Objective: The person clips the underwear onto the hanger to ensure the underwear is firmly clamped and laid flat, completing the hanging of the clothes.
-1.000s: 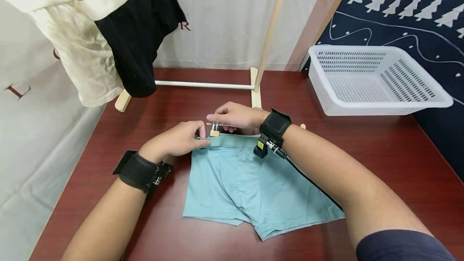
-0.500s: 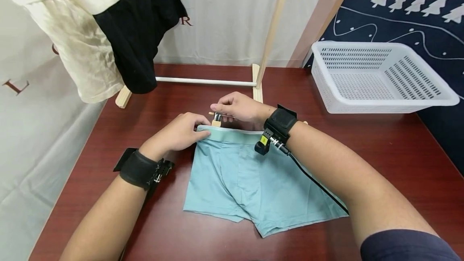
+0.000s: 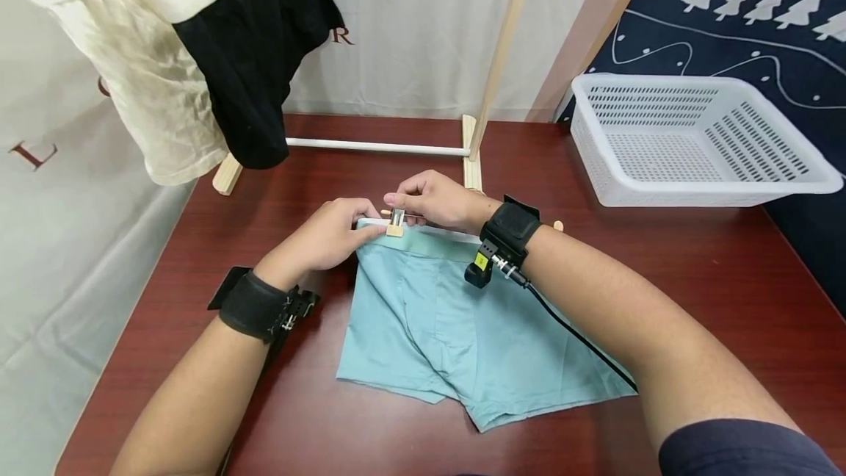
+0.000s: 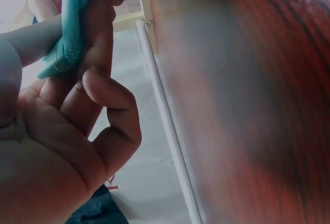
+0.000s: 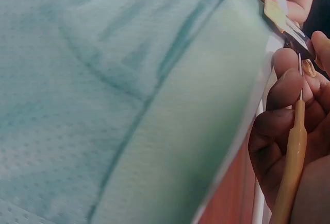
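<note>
Light blue boxer briefs (image 3: 423,322) lie spread with their waistband toward the back. My left hand (image 3: 328,233) pinches the left corner of the waistband between thumb and fingers; the folded cloth (image 4: 70,44) shows between them in the left wrist view. My right hand (image 3: 441,198) pinches a metal clip (image 3: 395,228) with a pale wooden pad, which overlaps the waistband's top edge beside my left thumb. In the right wrist view the clip sits on a thin metal rod, and a wooden bar (image 5: 294,157) of the hanger runs under my right palm.
At the back left, cream shorts (image 3: 142,94) and a black garment (image 3: 258,57) hang from clips. A wooden rack with a white lower rod (image 3: 377,145) stands behind my hands. A white perforated basket (image 3: 700,195) sits at the back right of the reddish-brown table (image 3: 277,417).
The clip rose above the waistband, and now its pad overlaps the front of the band. My left hand has brought the waistband corner up toward it. Both hands keep their pinch.
</note>
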`<control>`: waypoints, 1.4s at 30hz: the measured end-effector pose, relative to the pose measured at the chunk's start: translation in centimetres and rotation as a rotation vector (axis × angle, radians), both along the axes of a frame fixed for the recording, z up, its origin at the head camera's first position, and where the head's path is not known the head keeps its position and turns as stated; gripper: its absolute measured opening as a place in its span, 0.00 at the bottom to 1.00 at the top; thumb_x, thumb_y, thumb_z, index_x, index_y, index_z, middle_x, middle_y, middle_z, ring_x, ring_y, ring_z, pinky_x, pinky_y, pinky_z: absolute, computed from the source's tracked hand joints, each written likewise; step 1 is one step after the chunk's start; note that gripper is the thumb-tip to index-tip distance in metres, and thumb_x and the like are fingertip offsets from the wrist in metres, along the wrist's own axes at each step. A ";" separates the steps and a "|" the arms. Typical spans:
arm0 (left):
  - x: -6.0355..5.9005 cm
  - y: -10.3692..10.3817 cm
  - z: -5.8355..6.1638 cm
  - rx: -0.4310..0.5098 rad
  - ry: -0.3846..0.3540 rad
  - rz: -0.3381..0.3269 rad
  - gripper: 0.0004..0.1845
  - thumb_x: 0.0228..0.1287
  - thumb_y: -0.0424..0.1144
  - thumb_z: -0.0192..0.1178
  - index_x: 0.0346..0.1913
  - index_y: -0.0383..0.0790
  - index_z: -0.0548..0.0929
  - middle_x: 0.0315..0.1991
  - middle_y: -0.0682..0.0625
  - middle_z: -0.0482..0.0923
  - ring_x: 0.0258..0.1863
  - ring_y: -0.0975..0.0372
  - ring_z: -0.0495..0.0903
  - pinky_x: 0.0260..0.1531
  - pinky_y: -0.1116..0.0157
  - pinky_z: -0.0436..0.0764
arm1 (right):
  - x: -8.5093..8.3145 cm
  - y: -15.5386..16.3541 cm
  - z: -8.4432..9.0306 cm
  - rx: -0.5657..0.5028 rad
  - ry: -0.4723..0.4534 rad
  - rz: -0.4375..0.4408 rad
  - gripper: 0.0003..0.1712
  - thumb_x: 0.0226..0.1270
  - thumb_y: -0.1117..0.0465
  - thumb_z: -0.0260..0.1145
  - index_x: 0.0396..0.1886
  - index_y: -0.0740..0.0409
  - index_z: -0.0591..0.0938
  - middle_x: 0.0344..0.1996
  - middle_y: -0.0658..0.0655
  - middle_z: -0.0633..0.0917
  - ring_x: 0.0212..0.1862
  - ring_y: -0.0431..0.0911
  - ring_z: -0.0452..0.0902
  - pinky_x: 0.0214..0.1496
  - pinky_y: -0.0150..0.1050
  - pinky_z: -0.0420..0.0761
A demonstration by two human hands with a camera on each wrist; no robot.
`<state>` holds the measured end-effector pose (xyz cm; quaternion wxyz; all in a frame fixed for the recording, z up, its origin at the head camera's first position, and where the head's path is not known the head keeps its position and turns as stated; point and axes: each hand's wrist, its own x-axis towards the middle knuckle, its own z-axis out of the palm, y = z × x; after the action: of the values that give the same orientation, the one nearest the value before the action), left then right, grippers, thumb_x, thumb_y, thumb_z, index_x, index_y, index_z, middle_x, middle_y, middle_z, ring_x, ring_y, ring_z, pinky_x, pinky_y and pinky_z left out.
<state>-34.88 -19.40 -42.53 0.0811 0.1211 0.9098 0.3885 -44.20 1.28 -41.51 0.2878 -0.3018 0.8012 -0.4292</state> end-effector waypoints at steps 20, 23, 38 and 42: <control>-0.1 0.0 -0.2 -0.084 -0.065 0.011 0.08 0.70 0.43 0.63 0.42 0.41 0.83 0.32 0.49 0.82 0.31 0.58 0.76 0.34 0.62 0.74 | 0.0 2.0 2.8 0.179 0.372 -0.059 0.26 0.74 0.37 0.55 0.36 0.52 0.86 0.27 0.54 0.82 0.31 0.45 0.76 0.39 0.39 0.74; 0.2 -0.1 -0.3 -0.126 -0.069 0.080 0.10 0.70 0.46 0.63 0.44 0.42 0.81 0.38 0.48 0.84 0.37 0.57 0.80 0.39 0.59 0.77 | -1.0 4.1 4.8 0.084 0.503 -0.224 0.22 0.74 0.43 0.58 0.32 0.55 0.84 0.24 0.53 0.77 0.29 0.45 0.70 0.38 0.38 0.70; -3.6 6.2 0.9 -0.418 0.109 -0.189 0.17 0.71 0.55 0.58 0.54 0.52 0.84 0.44 0.55 0.79 0.48 0.60 0.76 0.55 0.49 0.68 | -8.0 7.7 15.1 0.033 0.384 -0.411 0.45 0.69 0.42 0.64 0.79 0.40 0.53 0.69 0.58 0.71 0.64 0.50 0.74 0.64 0.49 0.74; -4.3 7.1 0.3 -0.420 0.089 -0.256 0.14 0.74 0.53 0.55 0.48 0.54 0.87 0.37 0.56 0.81 0.42 0.62 0.77 0.53 0.51 0.68 | -8.7 7.4 15.3 0.001 0.417 -0.395 0.28 0.72 0.47 0.62 0.67 0.49 0.71 0.52 0.55 0.83 0.51 0.46 0.76 0.57 0.43 0.74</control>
<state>-39.13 -12.27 -42.24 0.1127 0.2329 0.9506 0.1719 -52.89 8.68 -26.21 0.0276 -0.2214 0.8866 -0.4051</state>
